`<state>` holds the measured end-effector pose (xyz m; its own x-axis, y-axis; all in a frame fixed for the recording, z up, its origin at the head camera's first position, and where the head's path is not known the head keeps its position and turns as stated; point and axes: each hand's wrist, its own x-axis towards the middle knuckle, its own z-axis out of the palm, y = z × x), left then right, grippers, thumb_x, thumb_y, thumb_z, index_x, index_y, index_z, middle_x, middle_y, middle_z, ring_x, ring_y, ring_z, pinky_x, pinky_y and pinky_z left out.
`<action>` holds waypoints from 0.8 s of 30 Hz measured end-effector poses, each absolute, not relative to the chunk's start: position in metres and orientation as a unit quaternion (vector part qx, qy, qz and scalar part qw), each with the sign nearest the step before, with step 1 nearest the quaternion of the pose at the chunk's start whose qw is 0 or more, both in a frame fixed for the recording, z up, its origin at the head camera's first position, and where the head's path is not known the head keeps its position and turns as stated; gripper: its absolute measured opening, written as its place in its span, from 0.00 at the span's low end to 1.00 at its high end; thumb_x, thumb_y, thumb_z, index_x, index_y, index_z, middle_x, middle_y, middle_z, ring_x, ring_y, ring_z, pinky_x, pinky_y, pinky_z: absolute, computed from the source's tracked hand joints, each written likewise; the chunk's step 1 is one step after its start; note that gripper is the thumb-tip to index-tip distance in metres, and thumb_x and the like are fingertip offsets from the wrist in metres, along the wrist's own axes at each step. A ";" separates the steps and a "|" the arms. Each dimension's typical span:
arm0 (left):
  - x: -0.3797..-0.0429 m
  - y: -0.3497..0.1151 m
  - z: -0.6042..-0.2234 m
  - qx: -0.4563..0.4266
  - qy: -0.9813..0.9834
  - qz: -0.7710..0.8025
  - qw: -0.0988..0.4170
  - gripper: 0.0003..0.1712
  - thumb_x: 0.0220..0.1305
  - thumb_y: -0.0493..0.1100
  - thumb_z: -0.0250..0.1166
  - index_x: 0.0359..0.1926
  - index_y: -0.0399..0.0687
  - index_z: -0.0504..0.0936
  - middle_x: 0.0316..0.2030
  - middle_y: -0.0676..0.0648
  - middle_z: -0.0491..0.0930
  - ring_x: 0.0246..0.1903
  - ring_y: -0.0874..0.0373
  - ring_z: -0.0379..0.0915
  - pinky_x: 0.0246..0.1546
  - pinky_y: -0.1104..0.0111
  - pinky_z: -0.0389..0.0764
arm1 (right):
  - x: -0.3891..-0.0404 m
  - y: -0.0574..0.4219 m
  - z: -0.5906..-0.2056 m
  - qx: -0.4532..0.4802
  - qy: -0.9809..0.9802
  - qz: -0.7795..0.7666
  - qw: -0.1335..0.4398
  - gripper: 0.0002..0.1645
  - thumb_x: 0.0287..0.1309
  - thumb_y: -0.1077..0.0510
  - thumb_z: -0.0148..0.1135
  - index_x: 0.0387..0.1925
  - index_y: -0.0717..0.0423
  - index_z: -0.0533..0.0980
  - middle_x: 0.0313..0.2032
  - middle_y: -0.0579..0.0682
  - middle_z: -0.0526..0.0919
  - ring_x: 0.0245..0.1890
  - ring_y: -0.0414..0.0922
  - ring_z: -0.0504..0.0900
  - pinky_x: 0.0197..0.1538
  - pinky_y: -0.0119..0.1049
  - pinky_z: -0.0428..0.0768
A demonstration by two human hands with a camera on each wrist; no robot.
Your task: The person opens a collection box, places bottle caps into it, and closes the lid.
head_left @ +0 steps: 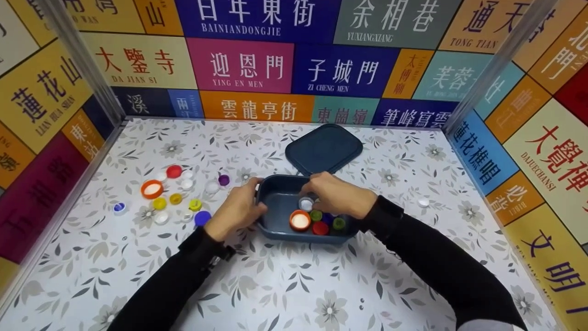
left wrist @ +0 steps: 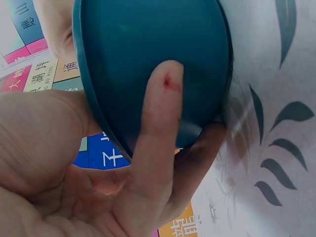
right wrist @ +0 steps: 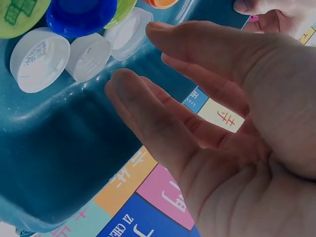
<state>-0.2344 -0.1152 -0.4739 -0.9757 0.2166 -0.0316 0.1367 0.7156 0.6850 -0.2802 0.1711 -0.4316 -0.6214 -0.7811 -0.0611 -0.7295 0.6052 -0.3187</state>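
Note:
A dark blue rectangular box (head_left: 279,204) stands on the table in front of the person. My left hand (head_left: 235,210) grips its left end, and in the left wrist view a straight finger (left wrist: 160,123) lies along the outer wall. Over the box's far right side reaches my right hand (head_left: 339,195); in the right wrist view its thumb and fingers are spread, with nothing between them. Bottle caps lie inside: an orange cap (head_left: 300,221), a red cap (head_left: 320,228), green caps, a blue cap (right wrist: 81,16) and white caps (right wrist: 40,61) near the right fingertips.
Behind the box lies a dark blue lid (head_left: 324,148). Loose caps are scattered left of the box, among them a red cap (head_left: 174,171), an orange cap (head_left: 151,189) and a blue cap (head_left: 202,218). One white cap (head_left: 423,202) lies far right. Printed panels enclose the table.

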 end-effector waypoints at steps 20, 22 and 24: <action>-0.234 -0.112 -0.471 0.061 0.919 0.384 0.070 0.45 0.69 0.31 0.73 0.85 0.41 0.71 0.66 0.25 0.87 0.45 0.40 0.93 0.38 0.59 0.96 | -0.266 0.212 -0.415 -0.372 0.899 -0.225 0.041 0.26 0.74 0.60 0.79 0.70 0.57 0.88 0.57 0.65 0.91 0.57 0.61 0.93 0.61 0.57 0.95; -0.233 -0.111 -0.471 0.063 0.918 0.385 0.067 0.45 0.69 0.31 0.73 0.85 0.41 0.72 0.65 0.25 0.87 0.42 0.41 0.93 0.35 0.59 0.96 | -0.263 0.218 -0.414 -0.359 0.902 -0.237 0.025 0.26 0.74 0.59 0.80 0.70 0.55 0.88 0.58 0.63 0.91 0.57 0.60 0.94 0.62 0.58 0.94; -0.232 -0.110 -0.472 0.069 0.920 0.381 0.058 0.44 0.68 0.32 0.73 0.84 0.40 0.72 0.63 0.26 0.89 0.43 0.41 0.92 0.39 0.57 0.96 | -0.260 0.225 -0.413 -0.348 0.904 -0.246 0.005 0.26 0.74 0.59 0.80 0.70 0.53 0.89 0.59 0.60 0.92 0.57 0.59 0.94 0.62 0.58 0.94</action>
<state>-0.2319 -0.1102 -0.4720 -0.9837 0.1716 -0.0546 0.0829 0.7007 0.7086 -0.2602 0.2249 -0.4130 -0.7575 -0.6325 0.1618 -0.6272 0.6362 -0.4494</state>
